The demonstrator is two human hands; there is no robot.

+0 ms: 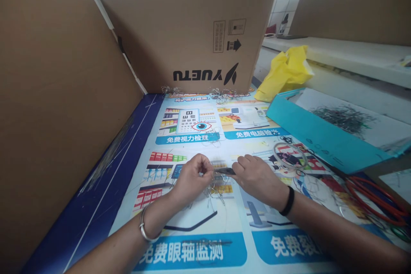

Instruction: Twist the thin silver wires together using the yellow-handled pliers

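Near the middle of the table, my left hand (196, 175) is closed in a pinch on a tangle of thin wire (212, 190), which hangs below its fingertips. Just to the right, my right hand (257, 178) is wrapped round dark pliers (225, 171). The jaws of the pliers point left and meet the wire at my left fingertips. Whether the jaws are closed is too small to tell. Under both hands lies a printed poster sheet (240, 214). A bundle of thin dark wires (207, 242) rests on it near the front.
Cardboard panels (180, 21) stand at the back and left (58, 72). At right are a teal box (321, 137) holding dark wire pieces (345, 120), a yellow bag (284, 72), a clear ring-shaped roll (290, 155) and orange-handled scissors (375, 199). Small wire tangles (221, 93) lie by the back panel.
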